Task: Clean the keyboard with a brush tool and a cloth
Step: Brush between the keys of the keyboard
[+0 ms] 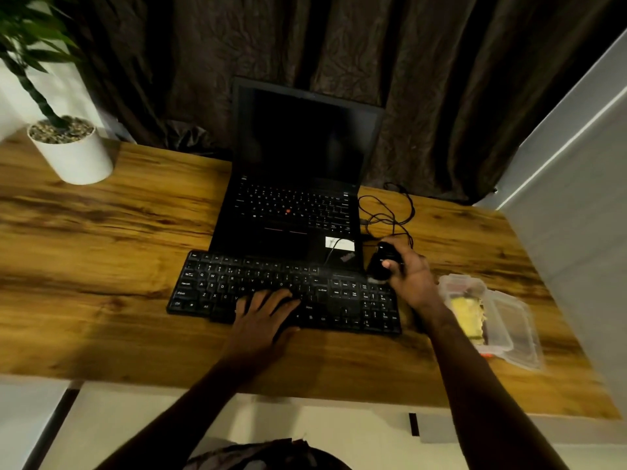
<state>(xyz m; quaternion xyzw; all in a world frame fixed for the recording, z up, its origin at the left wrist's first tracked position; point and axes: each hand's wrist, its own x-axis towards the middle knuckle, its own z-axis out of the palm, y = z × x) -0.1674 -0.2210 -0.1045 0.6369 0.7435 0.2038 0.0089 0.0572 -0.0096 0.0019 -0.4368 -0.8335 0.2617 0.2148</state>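
A black full-size keyboard [237, 279] lies on the wooden desk [101, 266] in front of an open black laptop [298, 184]. My left hand [264, 313] rests flat on the middle keys near the front edge, fingers spread and holding nothing. My right hand [410, 276] grips a black, rounded brush tool [381, 262] just above the keyboard's far right corner. The tool's pale end points down at the number pad. A yellow cloth [468, 317] lies in a clear plastic box [509, 330] to the right of the keyboard.
A white pot with a green plant [73, 150] stands at the desk's back left. A loose black cable [390, 215] coils to the right of the laptop. A dark curtain hangs behind the desk and a pale wall runs along the right side.
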